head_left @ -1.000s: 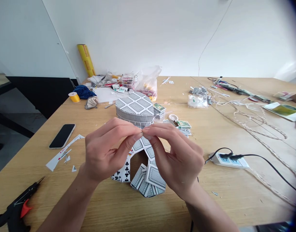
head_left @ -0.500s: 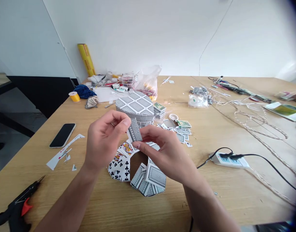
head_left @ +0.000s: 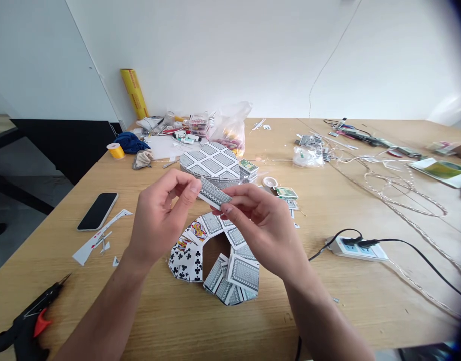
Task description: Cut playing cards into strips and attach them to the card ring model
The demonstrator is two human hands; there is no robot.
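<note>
Between both hands is a narrow folded playing card [head_left: 214, 194] with a grey patterned back. My left hand [head_left: 165, 215] pinches its upper left end between thumb and fingers. At the lower right end, my right hand [head_left: 262, 220] grips it with thumb and fingertips. Below lies a ring of joined playing cards [head_left: 211, 224], some showing clubs and a face card, others grey backs. A loose card [head_left: 242, 272] rests on the ring's lower right. Behind my hands stands a round box covered in cards [head_left: 210, 163], its lower part hidden by them.
A black glue gun [head_left: 31, 318] lies at the front left, near paper scraps [head_left: 98, 238] and a phone [head_left: 97, 211]. To the right sits a power strip [head_left: 360, 249] with plugged-in cables. Card stacks [head_left: 248, 170] and a plastic bag [head_left: 230, 130] stand farther back.
The folded card has turned from a steep slant to a flatter one, its right end swinging up and right. My right hand has shifted slightly right, uncovering more of the ring.
</note>
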